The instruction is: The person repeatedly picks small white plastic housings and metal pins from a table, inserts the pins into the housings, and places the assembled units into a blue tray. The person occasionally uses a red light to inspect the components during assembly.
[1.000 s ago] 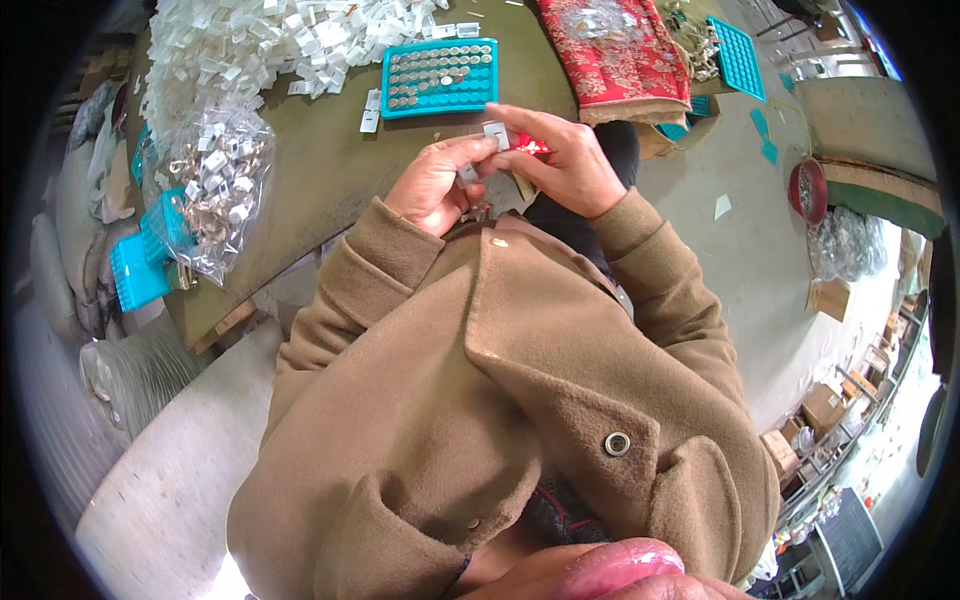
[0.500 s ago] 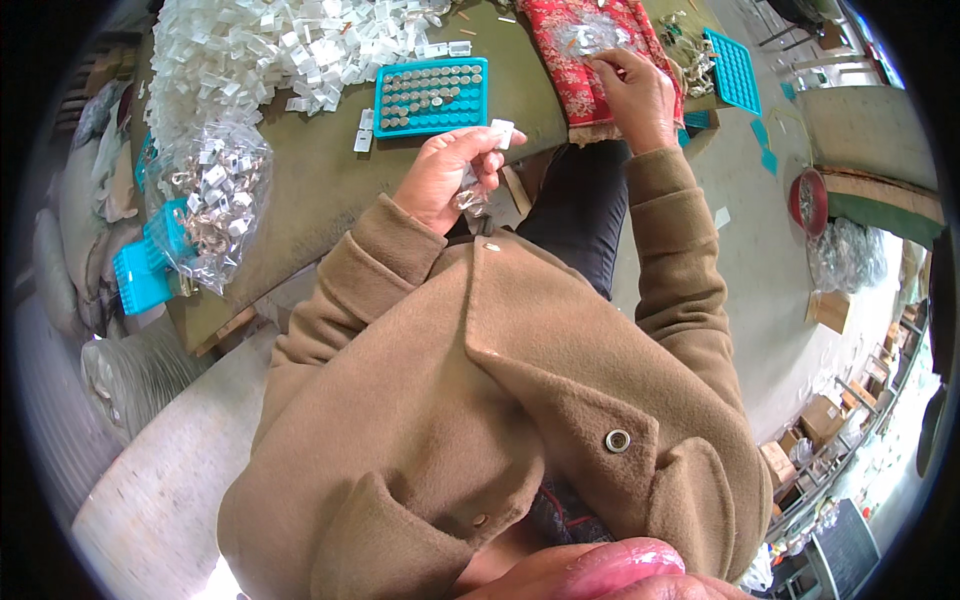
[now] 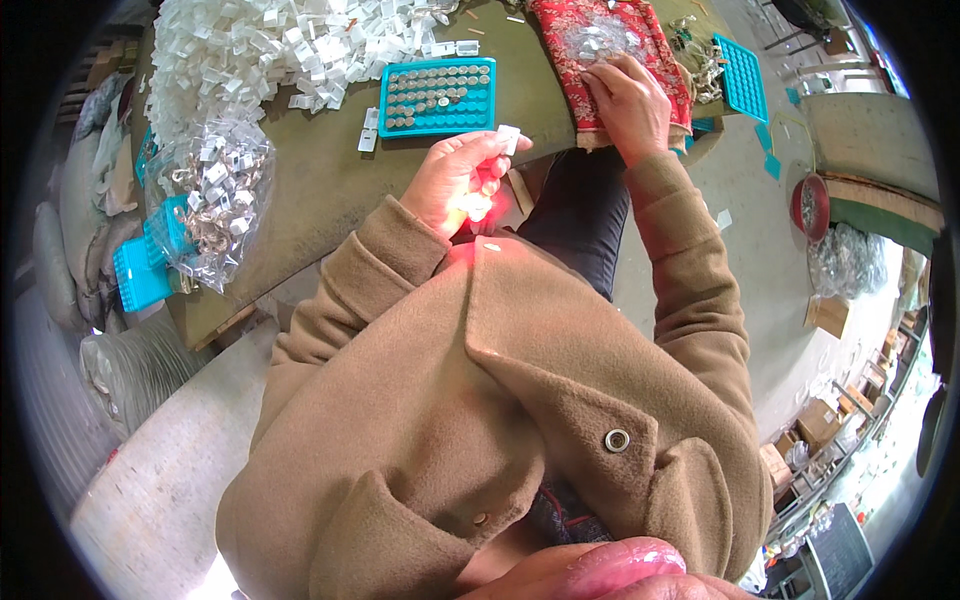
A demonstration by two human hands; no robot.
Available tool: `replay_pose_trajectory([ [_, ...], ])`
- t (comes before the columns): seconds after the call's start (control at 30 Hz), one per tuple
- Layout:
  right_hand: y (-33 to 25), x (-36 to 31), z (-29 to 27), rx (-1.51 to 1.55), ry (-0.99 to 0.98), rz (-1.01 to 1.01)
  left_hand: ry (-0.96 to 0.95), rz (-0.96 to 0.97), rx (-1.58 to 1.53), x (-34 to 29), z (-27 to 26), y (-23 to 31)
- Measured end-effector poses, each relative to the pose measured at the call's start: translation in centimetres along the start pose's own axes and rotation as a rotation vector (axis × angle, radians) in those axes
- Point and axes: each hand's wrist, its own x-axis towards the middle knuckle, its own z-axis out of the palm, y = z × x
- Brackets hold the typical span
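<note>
My left hand [image 3: 450, 182] is in front of the table edge, its thumb and fingers closed on a small white plastic piece [image 3: 508, 139]. Below those fingers a bright red-white glow lights the palm and hides what lies there. On a red floral cloth [image 3: 570, 95] at the far right of the table rests my right hand [image 3: 635, 108], fingers bent and drawn together at the fabric. Whatever they pinch, if anything, cannot be made out. Just beyond the fingertips lies crumpled clear plastic [image 3: 600, 38]. A teal tray [image 3: 437, 128] with rows of small round silvery discs sits beyond my left hand.
A large heap of white plastic pieces [image 3: 290, 50] covers the far left. A clear bag [image 3: 215, 200] of similar pieces and metal parts hangs near the left edge, by teal trays [image 3: 140, 275]. Another teal tray [image 3: 740, 80] is at the far right, beside tangled metal parts [image 3: 698, 60].
My right hand has lowered onto the cloth, its fingers turning downward. My left hand stays nearly in place with the white piece, and a red glow has appeared in its palm.
</note>
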Motion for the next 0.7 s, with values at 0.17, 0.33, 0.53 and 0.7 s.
replay_pose_trajectory([
  [0.17, 1.4, -1.8, -1.4, 0.118, 0.016, -0.059, -0.014, -0.032, -0.025, 0.0, -0.1, -0.3],
  [0.33, 1.7, -2.2, -1.9, 0.367, -0.009, 0.236, -0.049, -0.003, 0.012, 0.2, 0.2, -0.8],
  [0.53, 1.6, -1.2, -2.4, 0.782, -0.036, 0.484, -0.041, -0.033, -0.033, 0.1, 0.0, -0.9],
  [0.7, 0.7, -1.3, -3.5, 1.307, -0.124, 0.727, -0.057, -0.003, -0.039, -0.3, 0.3, -0.8],
])
